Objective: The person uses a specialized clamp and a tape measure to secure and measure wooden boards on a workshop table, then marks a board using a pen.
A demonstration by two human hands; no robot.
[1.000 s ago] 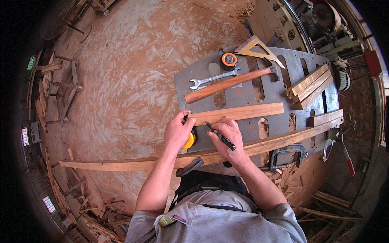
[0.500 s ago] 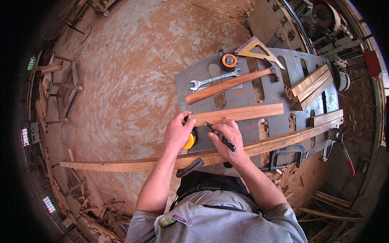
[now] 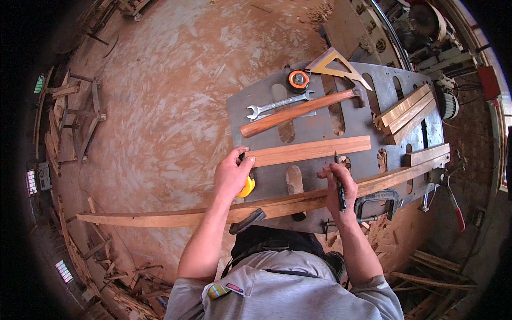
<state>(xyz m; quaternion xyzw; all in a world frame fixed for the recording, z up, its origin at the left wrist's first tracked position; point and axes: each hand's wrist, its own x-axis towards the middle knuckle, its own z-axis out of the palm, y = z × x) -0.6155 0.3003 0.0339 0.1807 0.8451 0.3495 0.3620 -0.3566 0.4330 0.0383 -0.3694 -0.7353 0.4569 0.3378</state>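
My left hand (image 3: 233,172) grips the left end of a short reddish-brown wooden strip (image 3: 312,150) lying on the grey metal table (image 3: 250,96). Partly hidden beneath that hand is a yellow rounded object (image 3: 247,188) whose kind I cannot make out. My right hand (image 3: 341,189) holds a black marker pen (image 3: 341,193), its tip pointing away from me, just short of the strip's near edge toward the right end. Below that hand runs a long wooden board (image 3: 277,206) that crosses the table's near side and sticks out far to the left.
Beyond the strip lie a wooden-handled hammer (image 3: 298,113), a wrench (image 3: 280,104), an orange-black tape measure (image 3: 298,81) and a triangular square (image 3: 341,66). Wooden blocks (image 3: 408,114) sit at the right. A C-clamp (image 3: 377,201) and a red-handled clamp (image 3: 456,205) are at the near edge.
My right hand has moved right along the strip with the marker pen, which now points more straight ahead. My left hand keeps its hold on the strip's left end.
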